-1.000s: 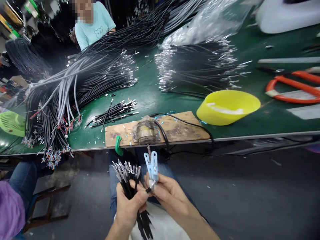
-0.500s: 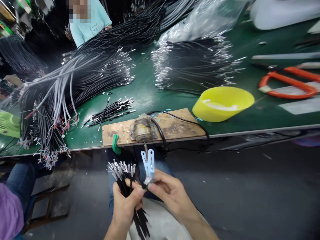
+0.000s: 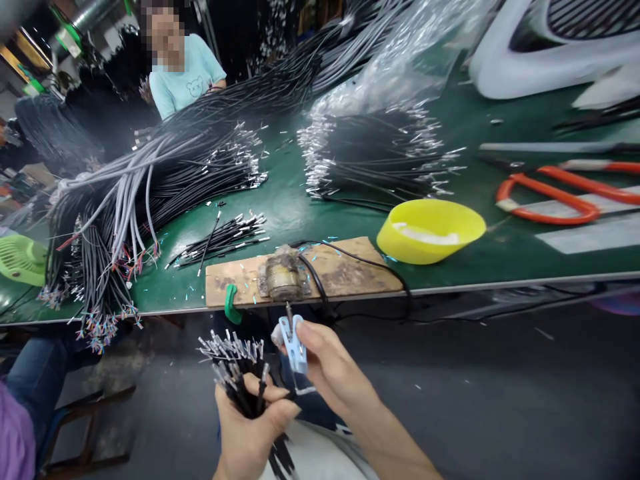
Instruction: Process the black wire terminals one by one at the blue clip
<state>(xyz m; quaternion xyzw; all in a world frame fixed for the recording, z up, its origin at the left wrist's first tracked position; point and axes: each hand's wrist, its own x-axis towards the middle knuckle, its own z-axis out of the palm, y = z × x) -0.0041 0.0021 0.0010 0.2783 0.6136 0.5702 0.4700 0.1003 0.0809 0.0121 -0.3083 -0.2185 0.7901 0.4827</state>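
Note:
My left hand (image 3: 247,427) is closed round a bundle of short black wires (image 3: 237,373) with metal tips fanning upward, held below the table edge. My right hand (image 3: 325,363) pinches a light blue plastic clip (image 3: 293,337) that grips one wire; the clip's top sits just under a metal pin sticking down from a small taped device (image 3: 283,277) clamped on a wooden board (image 3: 345,267) at the table's front edge.
On the green table (image 3: 500,253) lie a small pile of finished black wires (image 3: 225,237), big heaps of grey and black cables (image 3: 165,173), a yellow bowl (image 3: 430,230), orange scissors (image 3: 550,197) and a green fan (image 3: 20,257). A person in a light blue shirt (image 3: 187,73) sits opposite.
My right hand has lifted the blue clip away from the bundle, up toward the device on the board. My left hand with the bundle stayed low. The view tilted slightly.

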